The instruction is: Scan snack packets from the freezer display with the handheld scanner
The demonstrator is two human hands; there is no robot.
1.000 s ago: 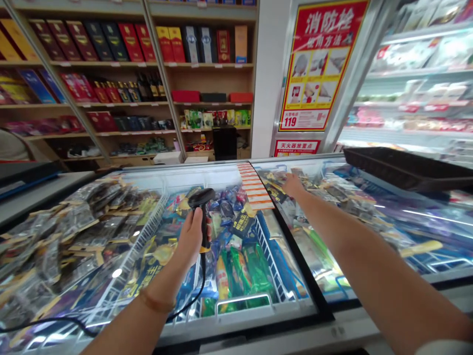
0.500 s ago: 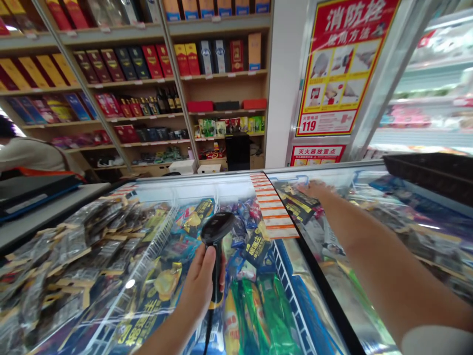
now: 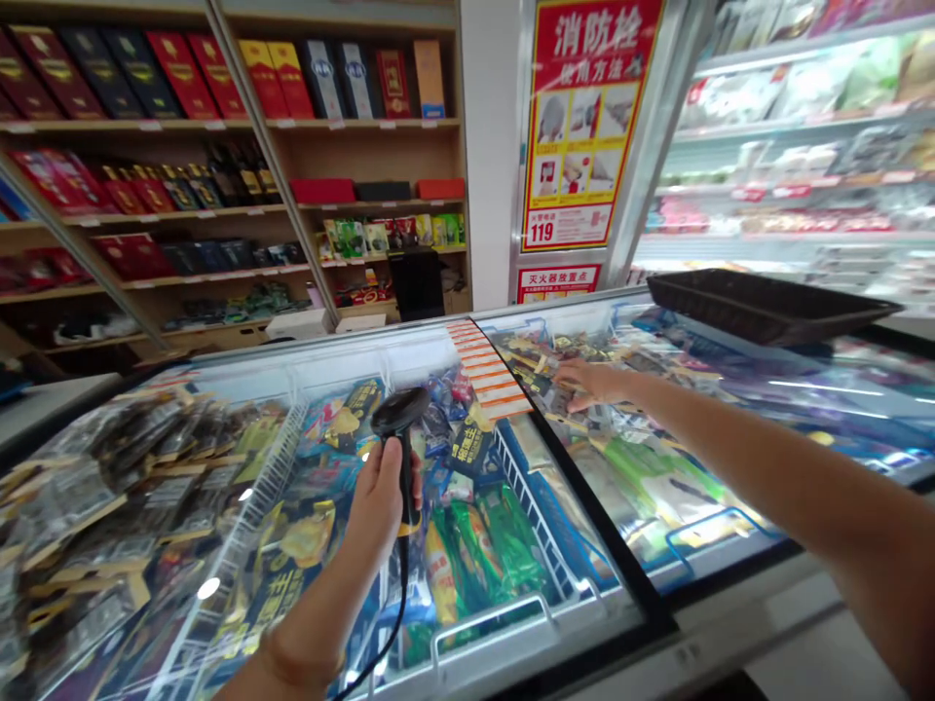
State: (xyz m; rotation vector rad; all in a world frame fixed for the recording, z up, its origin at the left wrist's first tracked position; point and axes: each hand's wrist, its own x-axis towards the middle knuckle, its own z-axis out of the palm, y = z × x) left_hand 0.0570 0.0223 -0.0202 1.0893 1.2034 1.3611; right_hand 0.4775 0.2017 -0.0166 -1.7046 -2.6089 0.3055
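My left hand [image 3: 378,497] is wrapped round the handle of a black barcode scanner [image 3: 398,414], held upright over the freezer with its cable trailing down. Beneath the scanner lie blue, yellow and green ice cream packs [image 3: 471,560] in a white wire basket [image 3: 537,506]. My right hand [image 3: 588,383] reaches into the neighbouring freezer section, fingers stretched and thumb apart. It hovers over or touches dark and clear small packs [image 3: 544,375]; I cannot tell which. Nothing shows in its grasp.
A black divider frame [image 3: 584,506] runs between the freezer sections, beside a striped orange-and-white label strip [image 3: 489,375]. Many wooden-tagged packs [image 3: 109,487] fill the left side. A black tray [image 3: 766,302] rests on the freezer at right. Shelves with boxes [image 3: 376,151] stand behind.
The view has turned right and down. My right hand has come back from the freezer's far edge, towards me and over the packs. My left hand still holds the scanner.
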